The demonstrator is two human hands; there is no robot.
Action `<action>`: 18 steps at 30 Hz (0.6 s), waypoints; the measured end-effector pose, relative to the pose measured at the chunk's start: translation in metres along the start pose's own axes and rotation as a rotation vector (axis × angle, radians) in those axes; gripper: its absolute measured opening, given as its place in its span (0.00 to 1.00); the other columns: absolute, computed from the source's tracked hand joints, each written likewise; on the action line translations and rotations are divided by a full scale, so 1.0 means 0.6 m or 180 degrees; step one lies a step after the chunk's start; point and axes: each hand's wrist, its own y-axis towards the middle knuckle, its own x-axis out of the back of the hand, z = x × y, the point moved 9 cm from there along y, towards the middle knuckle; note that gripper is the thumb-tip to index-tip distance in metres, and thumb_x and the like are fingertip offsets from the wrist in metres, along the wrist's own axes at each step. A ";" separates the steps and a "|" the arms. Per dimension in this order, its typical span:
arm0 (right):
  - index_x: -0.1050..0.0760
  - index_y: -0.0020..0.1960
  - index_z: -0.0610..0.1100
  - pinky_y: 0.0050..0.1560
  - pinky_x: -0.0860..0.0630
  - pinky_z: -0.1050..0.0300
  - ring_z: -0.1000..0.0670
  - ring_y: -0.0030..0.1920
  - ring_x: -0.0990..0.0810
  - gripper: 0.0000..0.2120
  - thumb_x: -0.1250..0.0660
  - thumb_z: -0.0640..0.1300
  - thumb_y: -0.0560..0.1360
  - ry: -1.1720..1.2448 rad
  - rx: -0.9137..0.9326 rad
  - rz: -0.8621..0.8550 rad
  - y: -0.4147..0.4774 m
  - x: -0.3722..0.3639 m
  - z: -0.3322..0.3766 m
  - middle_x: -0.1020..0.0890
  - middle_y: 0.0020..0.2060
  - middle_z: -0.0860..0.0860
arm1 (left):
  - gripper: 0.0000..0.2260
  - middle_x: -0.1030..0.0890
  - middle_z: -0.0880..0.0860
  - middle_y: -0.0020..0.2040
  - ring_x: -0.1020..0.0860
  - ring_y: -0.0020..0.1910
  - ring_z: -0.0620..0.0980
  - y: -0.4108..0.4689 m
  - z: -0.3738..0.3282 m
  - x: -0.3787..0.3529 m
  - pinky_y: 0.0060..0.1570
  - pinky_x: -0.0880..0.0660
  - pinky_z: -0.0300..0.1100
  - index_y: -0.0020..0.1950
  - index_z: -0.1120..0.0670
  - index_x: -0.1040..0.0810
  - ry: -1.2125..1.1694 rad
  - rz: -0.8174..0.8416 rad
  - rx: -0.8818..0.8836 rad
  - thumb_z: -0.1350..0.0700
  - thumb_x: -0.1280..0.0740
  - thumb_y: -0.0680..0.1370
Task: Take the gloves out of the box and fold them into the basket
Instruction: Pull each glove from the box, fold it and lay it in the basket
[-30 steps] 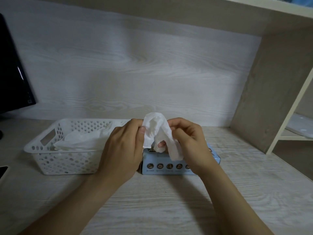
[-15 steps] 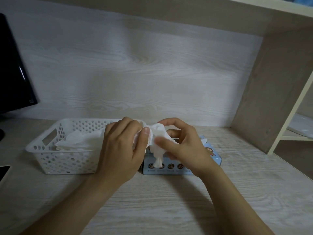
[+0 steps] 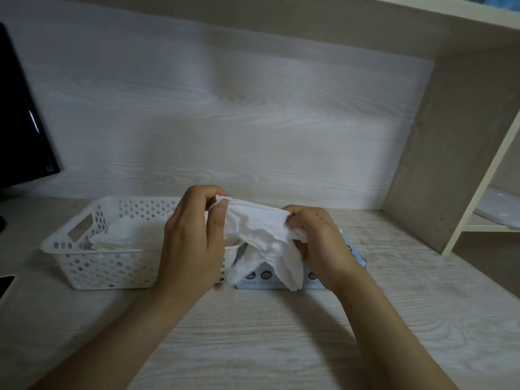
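A crumpled white glove (image 3: 259, 232) is stretched between my two hands above the light blue glove box (image 3: 354, 257). My left hand (image 3: 191, 243) pinches its left end between thumb and fingers. My right hand (image 3: 320, 243) grips the right end with curled fingers. The glove's lower part hangs down over the front of the box. To the left stands the white perforated basket (image 3: 84, 266) with white folded gloves (image 3: 126, 235) lying inside. Much of the box is hidden behind my right hand and the glove.
A dark monitor (image 3: 19, 130) stands at the far left, and a dark phone edge (image 3: 5, 285) lies at the left border. A wooden shelf side panel (image 3: 450, 153) rises on the right, with a white object (image 3: 498, 209) on a shelf behind it.
My hands have moved apart, spreading the bunched glove out sideways. The right hand has dropped slightly and shifted right; the glove now hangs lower over the box front.
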 end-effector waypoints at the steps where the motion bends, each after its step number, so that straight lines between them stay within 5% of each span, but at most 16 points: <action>1: 0.31 0.37 0.32 0.32 0.38 0.59 0.48 0.32 0.33 0.12 0.39 0.42 0.71 -0.0026 -0.0032 -0.0043 0.000 0.003 -0.001 0.31 0.32 0.44 | 0.06 0.22 0.46 0.46 0.24 0.46 0.42 0.001 -0.005 0.001 0.48 0.30 0.32 0.55 0.55 0.24 -0.0064 0.0013 -0.0029 0.56 0.40 0.86; 5: 0.19 0.38 0.45 0.30 0.33 0.60 0.49 0.31 0.26 0.10 0.36 0.41 0.74 0.0235 -0.0210 -0.0011 0.002 0.000 -0.012 0.22 0.33 0.45 | 0.05 0.26 0.43 0.35 0.25 0.35 0.43 0.001 -0.014 0.007 0.36 0.34 0.30 0.52 0.53 0.27 -0.0310 -0.0013 0.0027 0.56 0.41 0.86; 7: 0.17 0.44 0.42 0.34 0.26 0.59 0.48 0.36 0.20 0.11 0.36 0.39 0.79 0.0467 -0.0328 0.0071 -0.001 -0.005 -0.014 0.18 0.37 0.45 | 0.06 0.27 0.46 0.32 0.27 0.30 0.46 0.002 -0.015 0.010 0.32 0.36 0.32 0.52 0.53 0.26 -0.0401 -0.0036 0.0074 0.55 0.40 0.86; 9: 0.18 0.48 0.42 0.39 0.23 0.59 0.46 0.42 0.19 0.08 0.34 0.45 0.81 0.0427 -0.0563 0.0022 -0.007 -0.004 -0.019 0.18 0.40 0.47 | 0.05 0.25 0.46 0.32 0.27 0.29 0.47 0.002 -0.018 0.015 0.31 0.35 0.34 0.51 0.53 0.24 -0.0398 -0.0073 0.0039 0.55 0.38 0.85; 11: 0.18 0.42 0.48 0.40 0.24 0.57 0.46 0.40 0.20 0.11 0.30 0.51 0.81 0.0086 -0.0627 -0.0107 -0.011 0.004 -0.021 0.19 0.38 0.49 | 0.05 0.21 0.44 0.35 0.24 0.31 0.47 0.003 -0.018 0.022 0.30 0.32 0.37 0.51 0.53 0.22 -0.0386 -0.0169 0.0052 0.54 0.35 0.85; 15: 0.17 0.46 0.40 0.36 0.24 0.56 0.49 0.36 0.18 0.13 0.27 0.50 0.81 -0.0304 0.0042 -0.0010 -0.005 -0.010 0.004 0.16 0.37 0.48 | 0.06 0.18 0.45 0.36 0.19 0.34 0.47 0.010 -0.009 0.038 0.34 0.25 0.44 0.52 0.55 0.18 -0.0194 -0.0429 0.0125 0.53 0.30 0.83; 18: 0.16 0.48 0.45 0.36 0.24 0.49 0.41 0.36 0.18 0.09 0.27 0.50 0.81 -0.0814 0.0522 -0.0221 0.002 -0.001 0.009 0.15 0.38 0.43 | 0.07 0.16 0.45 0.41 0.17 0.39 0.43 0.019 0.007 0.048 0.40 0.21 0.43 0.53 0.54 0.17 -0.0180 -0.0475 0.0219 0.51 0.28 0.82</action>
